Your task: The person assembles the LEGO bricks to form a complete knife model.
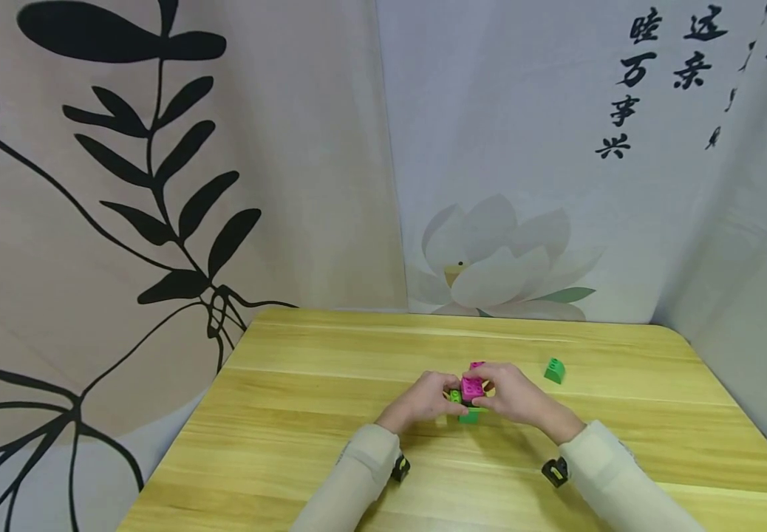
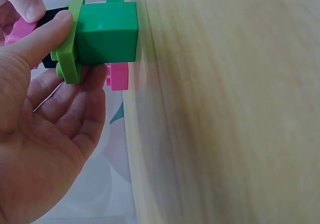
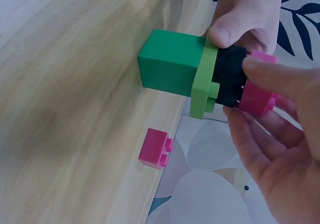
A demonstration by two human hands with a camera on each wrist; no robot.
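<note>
A small stack of toy building bricks stands upright on the table between both hands. Its base is a green block (image 3: 170,61), topped by a lime green plate (image 3: 203,81), a black brick (image 3: 229,76) and a pink brick (image 1: 472,389) uppermost. My left hand (image 1: 425,401) grips the lime plate from the left, its thumb reaching along the plate and black brick in the left wrist view. From the right, my right hand (image 1: 515,397) pinches the pink brick, with its thumb tip (image 3: 252,66) where pink meets black.
A loose pink brick (image 3: 153,148) lies on the table (image 1: 330,355) just beyond the stack. Farther right is a green sloped brick (image 1: 554,370). Printed fabric (image 1: 317,148) hangs behind the table's far edge.
</note>
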